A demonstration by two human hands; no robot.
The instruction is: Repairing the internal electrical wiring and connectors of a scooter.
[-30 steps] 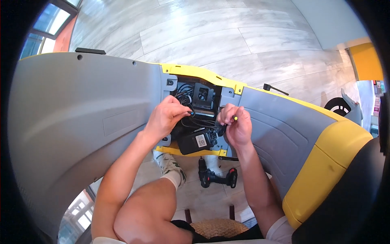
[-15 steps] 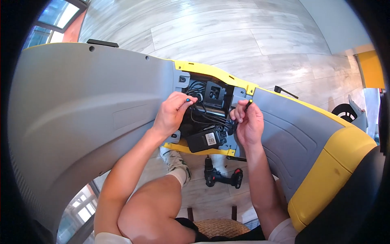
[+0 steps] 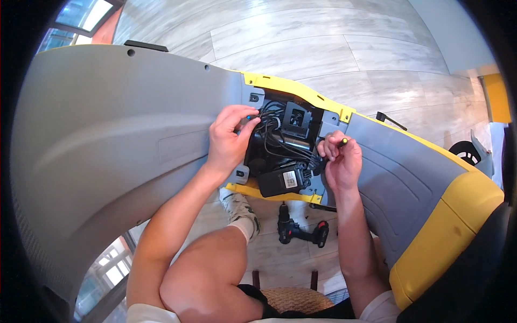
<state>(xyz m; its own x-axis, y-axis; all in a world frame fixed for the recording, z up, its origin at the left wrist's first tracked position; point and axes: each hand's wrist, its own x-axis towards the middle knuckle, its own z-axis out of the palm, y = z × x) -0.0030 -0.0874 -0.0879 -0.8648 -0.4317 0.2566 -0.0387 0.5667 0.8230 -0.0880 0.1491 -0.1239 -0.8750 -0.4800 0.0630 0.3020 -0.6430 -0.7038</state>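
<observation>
My left hand (image 3: 230,138) is closed, pinching a small blue-tipped cable connector (image 3: 249,117) at the left edge of an opening in a grey and yellow scooter-like body. Closed around a black cable connector with a yellow end (image 3: 343,142), my right hand (image 3: 344,164) is at the opening's right side. Between them a bundle of black cables (image 3: 276,129) runs inside, over a dark metal tube (image 3: 291,141). A black box with a white label (image 3: 279,182) sits at the near side of the opening, wires leaving its right end. Fingers partly hide both connectors.
A yellow rim (image 3: 291,90) borders the far side of the opening. Broad grey panels (image 3: 124,113) extend left and right. A black cordless drill (image 3: 300,232) lies on the wood-look floor (image 3: 280,43) below. Near my legs is a woven stool seat (image 3: 296,299).
My left hand has moved slightly away from me with its connector, toward the far edge of the opening. My right hand still holds its connector. The whole view has shifted a little.
</observation>
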